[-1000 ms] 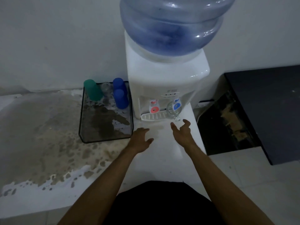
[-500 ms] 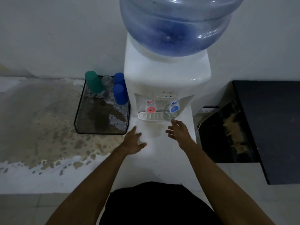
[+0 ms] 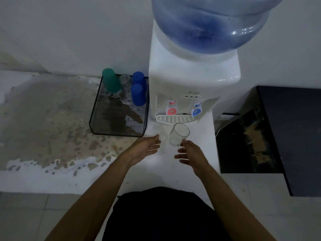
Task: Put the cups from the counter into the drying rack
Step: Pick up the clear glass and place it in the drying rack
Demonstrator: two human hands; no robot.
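Right hand (image 3: pixel 192 153) pinches the base of a clear glass (image 3: pixel 178 134), tilted mouth-up, above the white worktop (image 3: pixel 173 164) just in front of the dispenser's drip tray (image 3: pixel 175 118). Left hand (image 3: pixel 145 147) open, palm facing the glass, holding nothing. Mesh drying rack (image 3: pixel 97 117) sits left of the dispenser, holding a green cup (image 3: pixel 111 80), two blue cups (image 3: pixel 138 93) and a small clear glass (image 3: pixel 124 80), all inverted at its far end.

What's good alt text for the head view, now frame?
The right hand holds a tilted clear glass over the white counter in front of a water dispenser; the left hand is open beside it. To the left, a mesh rack holds a green cup, two blue cups and a glass.
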